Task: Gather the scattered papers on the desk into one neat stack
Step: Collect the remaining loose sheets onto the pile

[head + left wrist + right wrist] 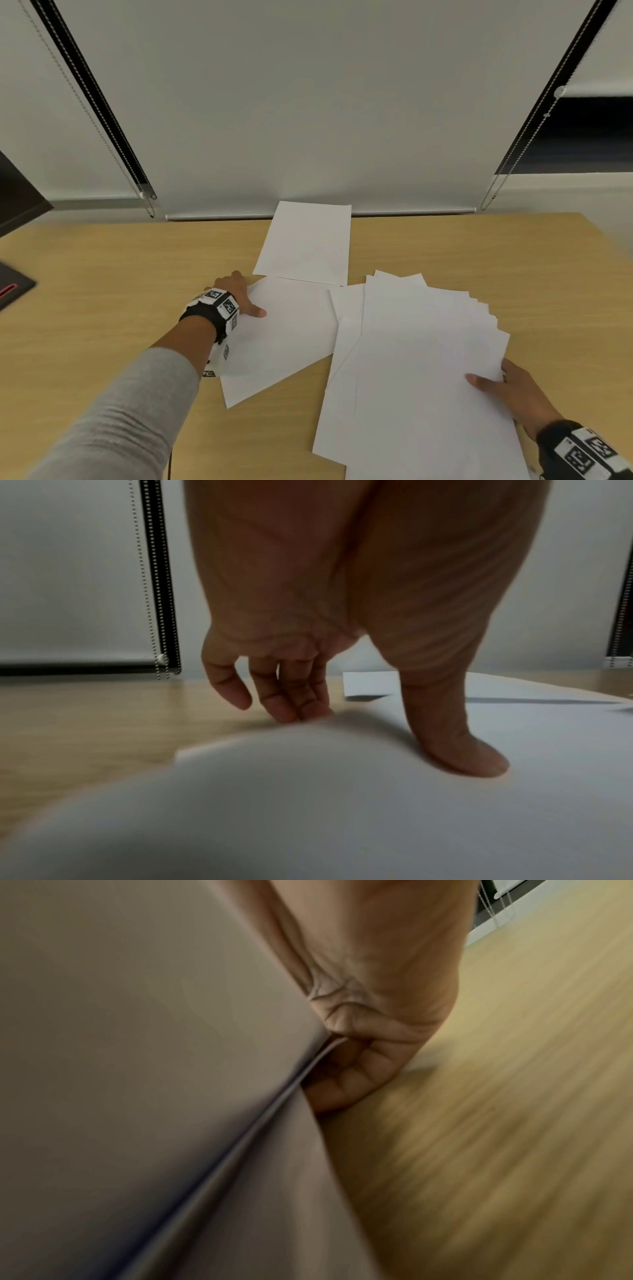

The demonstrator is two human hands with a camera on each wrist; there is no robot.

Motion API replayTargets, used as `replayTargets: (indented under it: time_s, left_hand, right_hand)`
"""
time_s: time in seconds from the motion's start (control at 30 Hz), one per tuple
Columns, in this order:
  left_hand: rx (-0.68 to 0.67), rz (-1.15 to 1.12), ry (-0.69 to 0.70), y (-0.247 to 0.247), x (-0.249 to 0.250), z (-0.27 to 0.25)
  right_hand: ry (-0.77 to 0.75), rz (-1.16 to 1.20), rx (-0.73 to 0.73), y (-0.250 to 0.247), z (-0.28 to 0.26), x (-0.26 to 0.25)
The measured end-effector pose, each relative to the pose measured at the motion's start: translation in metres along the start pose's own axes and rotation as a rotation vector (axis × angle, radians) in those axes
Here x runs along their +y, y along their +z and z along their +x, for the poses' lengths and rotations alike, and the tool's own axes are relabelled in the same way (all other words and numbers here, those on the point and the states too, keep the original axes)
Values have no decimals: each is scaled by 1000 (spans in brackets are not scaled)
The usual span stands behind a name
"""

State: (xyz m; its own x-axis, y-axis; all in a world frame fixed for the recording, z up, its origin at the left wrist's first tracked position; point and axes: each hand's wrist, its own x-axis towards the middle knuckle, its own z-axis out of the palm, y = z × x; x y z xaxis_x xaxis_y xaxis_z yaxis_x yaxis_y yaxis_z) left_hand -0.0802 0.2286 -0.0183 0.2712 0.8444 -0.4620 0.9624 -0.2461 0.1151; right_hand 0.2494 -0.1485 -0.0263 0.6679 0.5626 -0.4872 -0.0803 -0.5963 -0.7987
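Plain white papers lie on a wooden desk point(102, 274). One sheet point(305, 243) lies flat at the far centre. A tilted sheet point(284, 335) lies in the middle; my left hand point(246, 298) holds its upper-left corner, thumb point(472, 761) pressed on top and fingertips point(294, 712) curled at its edge. At the right is a fanned stack point(421, 359) of several sheets, partly over the tilted sheet's right side. My right hand point(496, 380) grips the stack's right edge, thumb on top and fingers point(346, 1080) curled beneath the stack point(137, 1042).
A dark flat device point(13, 287) with a red line lies at the desk's left edge, with another black object point(17, 195) behind it. Roller blinds with bead chains point(147, 202) hang just past the desk's far edge. Bare wood shows on the left.
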Motion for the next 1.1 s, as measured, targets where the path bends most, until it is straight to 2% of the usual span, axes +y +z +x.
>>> replayTargets:
  time_s: [0.07, 0.17, 0.23, 0.33, 0.43, 0.5, 0.53, 0.63, 0.73, 0.83, 0.93, 1.0, 1.1]
  left_hand:
    - [-8, -13, 11, 1, 2, 1]
    - [6, 99, 18, 2, 2, -8]
    - [10, 119, 71, 4, -1, -18]
    - [-30, -101, 206, 12, -18, -41]
    - [-223, -394, 363, 5, -39, -77]
    - [-343, -501, 446, -22, -46, -97]
    - [-360, -545, 462, -42, -46, -106]
    - [-277, -685, 498, -111, -38, -125]
    - [-167, -916, 536, -163, -21, -120]
    - [-61, -1177, 454, -182, 10, -83]
    - [94, -1280, 269, -156, 50, -22]
    - [180, -1161, 105, -124, 70, 22]
    - [117, -728, -94, -79, 92, 57]
  right_hand:
    - [-7, 4, -12, 1, 0, -1]
    - [-35, 19, -50, 2, 1, -3]
    - [-10, 67, -72, 2, -2, -8]
    - [-12, 42, -106, -1, -1, -10]
    - [-12, 40, -106, -3, 1, -7]
    - [-12, 52, -113, -4, 3, -6]
    - [-10, 39, -114, -4, 2, -7]
    - [-7, 29, -116, -4, 3, -7]
    - [-15, 25, -120, -2, 1, -10]
    - [12, 34, -112, -2, 2, -12]
    - [-10, -54, -84, -5, 11, -6]
    - [-44, -145, -111, -7, 16, -8]
    - [-50, -210, -144, -7, 16, -12]
